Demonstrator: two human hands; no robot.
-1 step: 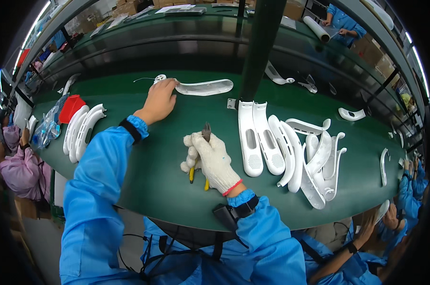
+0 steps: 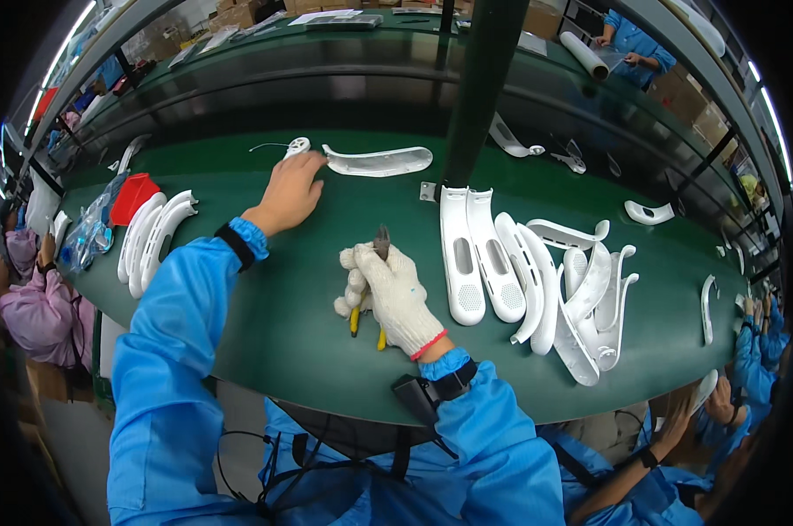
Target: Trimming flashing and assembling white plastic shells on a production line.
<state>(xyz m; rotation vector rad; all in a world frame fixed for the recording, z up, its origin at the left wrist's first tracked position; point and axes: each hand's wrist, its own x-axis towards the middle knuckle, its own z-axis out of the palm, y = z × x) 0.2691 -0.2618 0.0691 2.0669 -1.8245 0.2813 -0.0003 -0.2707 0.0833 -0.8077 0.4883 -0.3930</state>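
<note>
My left hand point(image 2: 288, 195), bare, reaches to the back of the bench with its fingers loosely stretched, their tips partly hidden. Just beyond them lies a small round white plastic part point(image 2: 299, 145) with a thin wire. To their right, a small gap away, rests a curved white plastic shell point(image 2: 379, 162), hollow side showing. My right hand point(image 2: 394, 294), in a cream knitted glove with a red cuff, is closed around cutting pliers point(image 2: 381, 241). The pliers' dark jaws point away from me, and their yellow handles stick out below the glove.
Several white shells point(image 2: 481, 254) lie side by side right of a green post point(image 2: 480, 96), some piled point(image 2: 589, 307). More shells point(image 2: 155, 237) sit at left beside a red bin point(image 2: 134, 200) and clear plastic bags point(image 2: 94, 232). Co-workers sit on both sides.
My left hand has drawn slightly left, uncovering the near end of the curved shell. My right hand with the pliers stays put.
</note>
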